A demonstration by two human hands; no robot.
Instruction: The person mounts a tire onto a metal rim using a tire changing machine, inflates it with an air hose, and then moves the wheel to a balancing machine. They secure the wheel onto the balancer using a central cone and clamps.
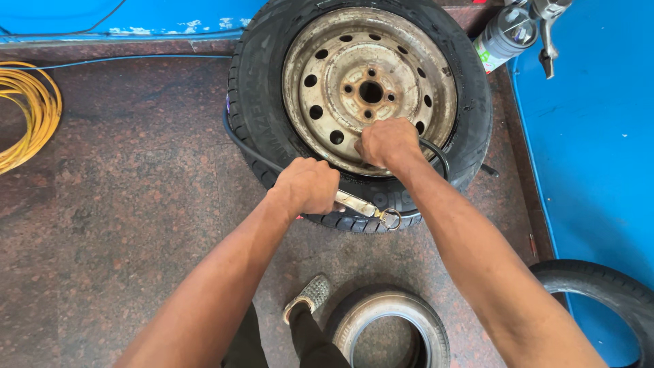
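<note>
Gripping metal tool (361, 204) against tyre (259, 116)

Black ribbed tyre (259, 102) with rust-flecked cream rim (368, 85) beneath both hands; silvery metal tool (361, 206) in the left hand (308, 185); yellow coiled hose (27, 112) far left; mottled reddish-brown floor (136, 204); blue wall (593, 157) right.

Wheel (368, 95) on floor (136, 170) ahead, coiled hose (27, 112) far left, spray can (504, 34) behind right, small tyre (388, 327) nearest, another tyre (606, 293) right.
</note>
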